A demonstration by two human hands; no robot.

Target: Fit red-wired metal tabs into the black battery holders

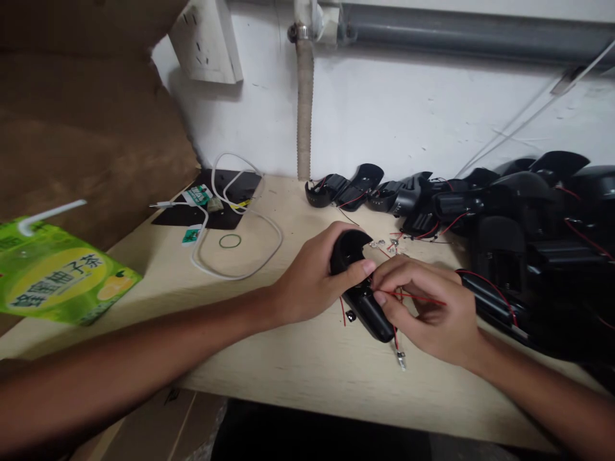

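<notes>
My left hand (314, 278) is wrapped round a black plastic housing (368, 307) and holds it just above the pale wooden table (298, 365). My right hand (430, 310) pinches a thin red wire (423, 298) that comes out of the housing, thumb and fingers pressed together. A small metal clip (401, 360) dangles on a wire below the housing. Loose small metal parts (391, 244) lie on the table just beyond my hands.
A heap of black housings with red wires (528, 237) fills the right and back of the table. A white cable (240, 250), a green ring (230, 241) and a black mat (211, 208) lie at the back left. A green drink carton (57, 275) stands left. A wall socket (206, 41) hangs above.
</notes>
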